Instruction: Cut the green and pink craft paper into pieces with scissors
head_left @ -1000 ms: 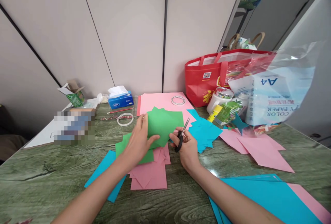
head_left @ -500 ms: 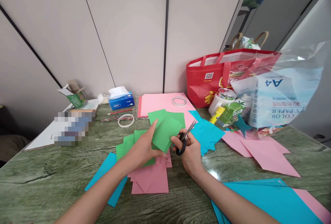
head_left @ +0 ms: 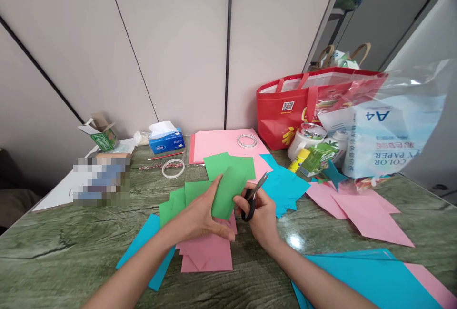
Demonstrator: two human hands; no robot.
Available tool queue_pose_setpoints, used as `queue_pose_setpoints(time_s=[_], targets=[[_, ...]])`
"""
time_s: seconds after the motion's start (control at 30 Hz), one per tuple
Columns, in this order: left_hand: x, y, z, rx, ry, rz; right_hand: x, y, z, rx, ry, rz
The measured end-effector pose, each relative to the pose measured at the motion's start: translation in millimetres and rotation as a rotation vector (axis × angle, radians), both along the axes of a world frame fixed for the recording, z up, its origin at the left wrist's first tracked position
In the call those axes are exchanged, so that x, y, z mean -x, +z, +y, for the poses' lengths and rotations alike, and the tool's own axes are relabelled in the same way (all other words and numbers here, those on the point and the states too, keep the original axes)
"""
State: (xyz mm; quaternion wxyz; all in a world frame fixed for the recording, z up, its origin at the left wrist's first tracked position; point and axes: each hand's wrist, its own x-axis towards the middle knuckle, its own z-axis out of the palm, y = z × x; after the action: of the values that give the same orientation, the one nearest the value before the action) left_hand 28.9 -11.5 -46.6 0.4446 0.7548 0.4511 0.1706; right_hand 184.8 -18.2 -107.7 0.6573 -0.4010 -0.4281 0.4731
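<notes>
My left hand (head_left: 200,214) pinches a folded green paper (head_left: 228,190) and holds it upright above the table. My right hand (head_left: 262,214) grips black-handled scissors (head_left: 252,199), blades slightly apart and pointing up to the right, right beside the green paper's edge; its fingertips also touch that edge. Under both hands lie green sheets (head_left: 178,199), a pile of pink paper pieces (head_left: 209,252) and a blue sheet (head_left: 152,233).
The green wood-grain table (head_left: 53,252) carries more pink (head_left: 367,214) and blue paper (head_left: 285,185), tape rolls (head_left: 173,168), a red pencil (head_left: 166,155), a tissue box (head_left: 166,140), a red bag (head_left: 289,109), a pack of A4 colour paper (head_left: 385,142) and jars (head_left: 303,140).
My left hand turned the green paper from lying broad and flat to standing narrow and more upright. The scissors stayed close at its right edge. The camera shifted slightly.
</notes>
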Motion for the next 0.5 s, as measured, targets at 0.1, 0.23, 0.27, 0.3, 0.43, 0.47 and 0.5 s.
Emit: queue_pose_setpoints(time_s=[0.1,0.23,0.27,0.3,0.43,0.47,0.5], targets=[[-6,-2.3,-3,0.002,0.049,-0.061,1,1.5,-1,0.011,0.028,0.003],[-7,-1.0,-1,0.126,0.102,-0.240,0,0.4,-1,-0.008,0.041,-0.020],[-6,-0.6,1,0.179,0.119,-0.301,0,-0.4,-1,-0.022,0.038,-0.034],[-4,-0.4,4,0.222,0.151,-0.371,-1,-1.4,-1,-0.035,0.036,-0.052],[6,0.8,18,0.193,0.455,-0.682,-1,-5.2,0,-0.033,0.013,-0.127],[9,2.1,21,0.172,0.515,-0.740,-1,-5.9,1,-0.019,-0.006,-0.142],[12,3.9,23,0.161,0.545,-0.779,-1,-6.4,2,-0.003,-0.030,-0.151]])
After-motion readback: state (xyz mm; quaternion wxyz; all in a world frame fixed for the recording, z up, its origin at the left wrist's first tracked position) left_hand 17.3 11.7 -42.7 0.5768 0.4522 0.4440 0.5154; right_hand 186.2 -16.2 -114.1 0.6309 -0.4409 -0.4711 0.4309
